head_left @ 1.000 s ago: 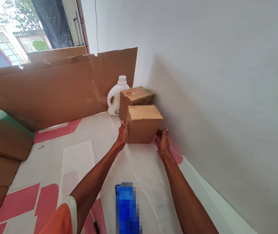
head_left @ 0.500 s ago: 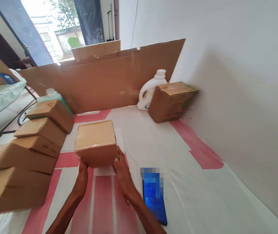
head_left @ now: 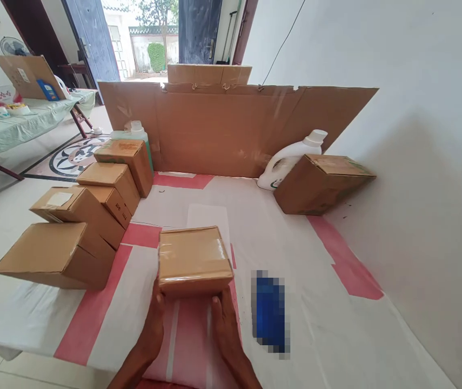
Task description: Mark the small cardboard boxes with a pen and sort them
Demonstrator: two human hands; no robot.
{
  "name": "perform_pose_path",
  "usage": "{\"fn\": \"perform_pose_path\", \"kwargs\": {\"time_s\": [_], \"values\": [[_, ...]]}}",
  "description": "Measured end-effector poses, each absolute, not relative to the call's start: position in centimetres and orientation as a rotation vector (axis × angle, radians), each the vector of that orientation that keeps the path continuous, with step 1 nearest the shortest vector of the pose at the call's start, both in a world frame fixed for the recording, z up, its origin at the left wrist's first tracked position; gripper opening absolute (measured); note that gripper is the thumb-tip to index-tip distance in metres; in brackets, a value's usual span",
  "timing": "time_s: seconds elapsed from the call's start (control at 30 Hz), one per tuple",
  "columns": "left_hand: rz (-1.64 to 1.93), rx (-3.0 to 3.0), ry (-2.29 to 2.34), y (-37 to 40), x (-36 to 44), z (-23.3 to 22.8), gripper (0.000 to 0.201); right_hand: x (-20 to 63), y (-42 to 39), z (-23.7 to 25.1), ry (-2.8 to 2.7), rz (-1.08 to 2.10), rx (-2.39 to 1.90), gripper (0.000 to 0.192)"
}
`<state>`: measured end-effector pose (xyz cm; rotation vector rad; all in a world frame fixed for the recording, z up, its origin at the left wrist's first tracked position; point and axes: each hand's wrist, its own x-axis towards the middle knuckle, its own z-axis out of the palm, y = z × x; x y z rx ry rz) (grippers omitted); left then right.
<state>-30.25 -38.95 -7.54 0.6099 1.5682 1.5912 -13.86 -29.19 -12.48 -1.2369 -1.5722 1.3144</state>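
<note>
Over on the left, a row of sealed cartons sits along the edge of a white-and-red sheet spread on the floor, the nearest one hanging partly over the sheet's border. A green-capped jug stands behind them against a tall cardboard screen.

In the middle, close to me, the person holds a small taped box between both hands. The left hand presses flat against its near left side and the right hand against its near right side, so the two hands are clamped on the box from below and front. It seems to hover just above the sheet, though from here I cannot be sure its base is clear.

Right of the hands lies a blurred blue object, flat on the sheet. Further right, a larger carton leans by the white wall, touching a white detergent bottle.

The grip looks shallow: only fingertips and palms on the lower edge, so the box could tip forward or slip, and if it drops rightward it may land on the blue object.
</note>
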Motion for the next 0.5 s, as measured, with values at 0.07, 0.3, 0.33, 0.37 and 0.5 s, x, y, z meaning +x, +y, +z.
{"fn": "perform_pose_path", "kwargs": {"time_s": [0.07,0.3,0.33,0.37,0.5], "values": [[1.534,0.745,1.484,-37.6,-29.4,-6.8,0.082,-12.5,-27.7,-12.2,-1.548,1.264,-1.287,0.083],[1.437,0.962,1.593,-32.4,-30.6,-7.6,0.074,-10.6,-24.8,-9.4,-1.539,1.284,-1.242,0.078],[1.404,0.991,1.644,-31.5,-31.2,-7.8,0.075,-10.6,-24.7,-9.2,-1.54,1.279,-1.242,0.077],[1.363,1.03,1.672,-30.8,-31.7,-7.7,0.075,-10.6,-24.7,-9.0,-1.536,1.271,-1.248,0.077],[1.249,1.143,1.617,-30.4,-32.4,-5.6,0.065,-10.3,-24.4,-8.2,-1.48,1.251,-1.31,0.073]]}}
